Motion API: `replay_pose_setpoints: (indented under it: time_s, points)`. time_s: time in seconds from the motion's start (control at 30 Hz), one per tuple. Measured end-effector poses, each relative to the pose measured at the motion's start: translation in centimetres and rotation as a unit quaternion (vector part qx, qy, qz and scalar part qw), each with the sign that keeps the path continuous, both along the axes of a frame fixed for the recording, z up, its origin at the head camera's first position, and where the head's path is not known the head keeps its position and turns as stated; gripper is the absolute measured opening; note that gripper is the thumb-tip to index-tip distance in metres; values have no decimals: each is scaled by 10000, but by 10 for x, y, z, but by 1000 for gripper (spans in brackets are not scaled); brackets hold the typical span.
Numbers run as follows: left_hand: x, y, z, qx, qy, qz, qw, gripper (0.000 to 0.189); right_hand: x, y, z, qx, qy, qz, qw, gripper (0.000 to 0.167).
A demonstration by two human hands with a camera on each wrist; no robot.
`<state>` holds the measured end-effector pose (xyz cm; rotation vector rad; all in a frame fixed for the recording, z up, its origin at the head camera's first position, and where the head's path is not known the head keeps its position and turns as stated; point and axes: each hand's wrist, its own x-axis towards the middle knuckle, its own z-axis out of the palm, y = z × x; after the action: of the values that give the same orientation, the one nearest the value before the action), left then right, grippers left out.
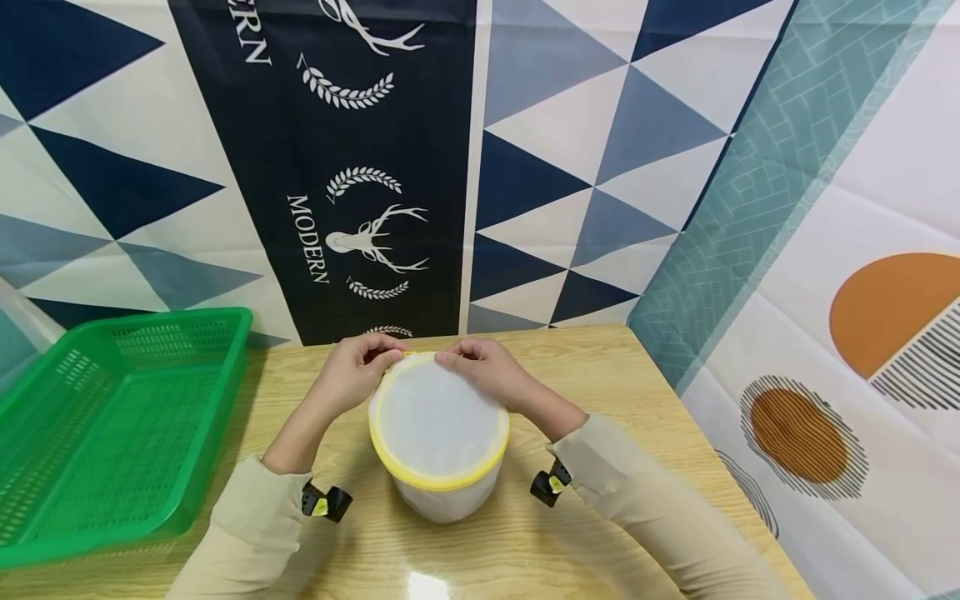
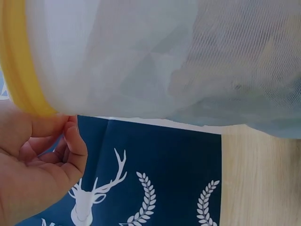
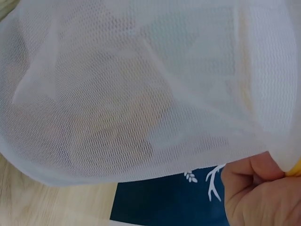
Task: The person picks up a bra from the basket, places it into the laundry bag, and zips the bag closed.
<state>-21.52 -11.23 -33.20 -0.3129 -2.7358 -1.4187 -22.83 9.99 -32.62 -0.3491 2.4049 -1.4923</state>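
Observation:
A white mesh laundry bag (image 1: 441, 421), round like a drum with yellow trim around its top, stands upright on the table. At the far left of its rim my left hand (image 1: 351, 377) pinches the yellow edge between thumb and fingers. A short way to the right, my right hand (image 1: 491, 373) grips the same rim, its thumb lying over the top. The left wrist view has the yellow trim (image 2: 16, 56) right above the left fingertips. Thin mesh (image 3: 108, 108) fills much of the right wrist view; blurred shapes show through it.
A green plastic basket (image 1: 112, 433) stands on the left of the wooden table (image 1: 600, 533). Behind the table hangs a patterned cloth (image 1: 375, 150) with triangles and deer heads. Another cloth (image 1: 825, 333) with orange shapes borders the right side.

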Motion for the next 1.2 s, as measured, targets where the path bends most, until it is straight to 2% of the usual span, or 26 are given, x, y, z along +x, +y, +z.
replay_pose_setpoints:
  time_s: [0.23,0.37,0.57,0.77,0.93,1.2]
  points:
    - [-2,2,0,24,-27,41,10000,17,7,-4,3,-143,-373,-651,9971,28]
    - [-6,2,0,181,-35,108,9998,19,7,-8,2,-262,-418,-874,9950,28]
    - [-9,0,-2,673,-142,312,9971,22,7,-13,-5,-463,-500,-1076,9919,31]
    - [-12,-8,-1,1351,-448,389,9891,29,7,-12,-11,-562,-639,-1399,9865,34]
    - [-12,-12,-1,1605,-672,433,9838,30,6,-9,-12,-587,-604,-1370,9870,36]
    - [-6,-22,-8,1736,-987,443,9788,36,6,-2,-12,-237,-571,-1161,9913,42]
